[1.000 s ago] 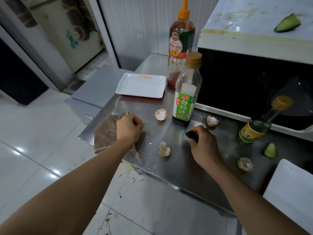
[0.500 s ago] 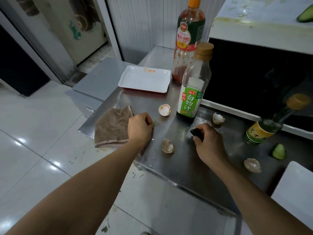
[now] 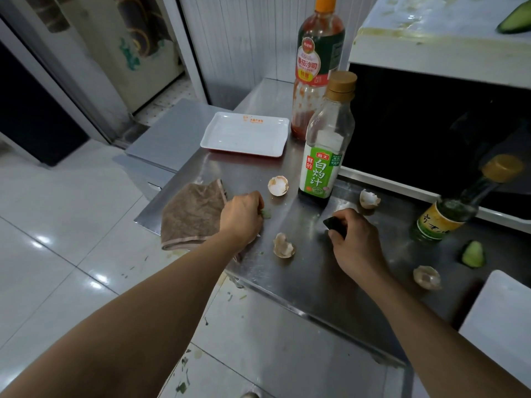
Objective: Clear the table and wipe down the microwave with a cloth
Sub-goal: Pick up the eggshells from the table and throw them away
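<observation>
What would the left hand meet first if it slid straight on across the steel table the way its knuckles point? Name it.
Probably the eggshell half just beyond the left hand, which pinches a green scrap; depth is uncertain.

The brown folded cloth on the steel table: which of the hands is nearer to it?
Left. The left hand sits at the brown folded cloth's right edge; the right hand is farther right, past a broken eggshell.

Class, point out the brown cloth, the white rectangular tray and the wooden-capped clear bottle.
brown cloth (image 3: 192, 212), head view, middle of fabric
white rectangular tray (image 3: 244, 135), head view, flat centre
wooden-capped clear bottle (image 3: 319, 175), head view, green label
</observation>
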Available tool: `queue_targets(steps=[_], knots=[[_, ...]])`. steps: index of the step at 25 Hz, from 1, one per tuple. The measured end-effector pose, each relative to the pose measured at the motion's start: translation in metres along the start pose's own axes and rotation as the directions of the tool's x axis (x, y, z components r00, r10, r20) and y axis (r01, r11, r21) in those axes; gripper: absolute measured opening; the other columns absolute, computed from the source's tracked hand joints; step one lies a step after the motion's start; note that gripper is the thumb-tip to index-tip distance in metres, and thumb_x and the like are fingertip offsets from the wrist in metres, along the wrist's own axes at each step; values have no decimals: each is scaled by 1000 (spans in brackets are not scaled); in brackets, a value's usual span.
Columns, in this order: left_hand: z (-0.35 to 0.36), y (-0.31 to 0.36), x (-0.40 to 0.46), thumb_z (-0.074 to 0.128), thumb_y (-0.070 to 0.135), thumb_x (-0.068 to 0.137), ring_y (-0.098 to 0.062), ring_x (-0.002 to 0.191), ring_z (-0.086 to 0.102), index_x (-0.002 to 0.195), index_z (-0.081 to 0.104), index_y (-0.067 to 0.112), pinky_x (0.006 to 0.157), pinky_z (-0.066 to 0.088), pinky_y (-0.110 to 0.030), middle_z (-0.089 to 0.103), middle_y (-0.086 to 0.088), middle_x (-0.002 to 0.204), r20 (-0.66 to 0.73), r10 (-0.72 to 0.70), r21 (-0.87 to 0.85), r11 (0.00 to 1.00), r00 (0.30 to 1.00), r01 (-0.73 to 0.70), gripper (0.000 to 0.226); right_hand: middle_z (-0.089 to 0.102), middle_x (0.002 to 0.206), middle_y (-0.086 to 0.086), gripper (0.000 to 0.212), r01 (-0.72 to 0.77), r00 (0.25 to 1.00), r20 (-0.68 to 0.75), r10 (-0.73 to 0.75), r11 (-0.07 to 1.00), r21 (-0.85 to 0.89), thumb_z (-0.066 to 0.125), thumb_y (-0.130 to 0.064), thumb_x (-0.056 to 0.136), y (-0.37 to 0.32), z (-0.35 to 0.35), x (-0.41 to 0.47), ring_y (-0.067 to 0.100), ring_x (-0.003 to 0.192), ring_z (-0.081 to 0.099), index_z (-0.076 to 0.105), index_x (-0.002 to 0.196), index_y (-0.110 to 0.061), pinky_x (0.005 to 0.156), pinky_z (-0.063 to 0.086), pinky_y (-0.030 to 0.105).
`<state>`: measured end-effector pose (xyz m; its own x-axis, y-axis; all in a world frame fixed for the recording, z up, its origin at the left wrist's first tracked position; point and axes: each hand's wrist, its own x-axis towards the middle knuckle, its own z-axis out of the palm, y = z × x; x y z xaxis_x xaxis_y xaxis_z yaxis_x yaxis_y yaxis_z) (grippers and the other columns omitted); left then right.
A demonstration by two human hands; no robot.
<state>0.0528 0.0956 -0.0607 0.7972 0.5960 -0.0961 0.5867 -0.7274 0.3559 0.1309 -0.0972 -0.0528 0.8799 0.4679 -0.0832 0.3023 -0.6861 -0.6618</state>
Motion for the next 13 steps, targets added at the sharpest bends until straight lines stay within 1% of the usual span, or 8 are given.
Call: queue_targets(steps=[3,5,8,10,13], knots=[[-1,-3,1,54,3,79,-29,88,61,93,59,11,71,50,-36,66,-10,94,22,37,1,999,999,-37,17,59,119,10,26,1,1000,-8,-1,1000,4,58,-10,90,1,1,-1,25,111,56,54,116,-12,90,46,31],[-2,-6,1,56,4,78,-28,87,62,90,60,13,72,52,-36,67,-8,91,29,41,-22,999,999,-40,16,59,119,11,27,-1,1000,-11,1,1000,3,58,-9,90,1,1,-2,26,111,56,54,117,-12,89,46,31],[-6,-7,-1,58,5,76,-25,83,63,87,62,15,75,54,-37,67,-5,85,17,18,-114,993,1000,-16,15,59,120,11,28,-7,1000,-16,7,1000,-1,58,-9,90,1,1,-3,26,111,56,54,118,-12,91,47,33],[-11,-8,-2,59,5,75,-23,78,62,85,63,15,73,54,-35,66,-4,81,-3,2,-181,983,1000,-2,14,59,119,11,28,-3,1000,-25,3,1000,-2,58,-9,90,-1,0,-4,27,111,56,54,117,-11,91,48,35],[-21,-8,-4,62,0,74,-21,73,61,81,62,12,71,55,-34,65,-3,77,-24,14,-276,961,1000,-20,14,61,117,12,27,3,999,-46,-4,1000,-4,58,-8,89,-6,-5,-7,27,109,57,56,116,-11,91,48,36]])
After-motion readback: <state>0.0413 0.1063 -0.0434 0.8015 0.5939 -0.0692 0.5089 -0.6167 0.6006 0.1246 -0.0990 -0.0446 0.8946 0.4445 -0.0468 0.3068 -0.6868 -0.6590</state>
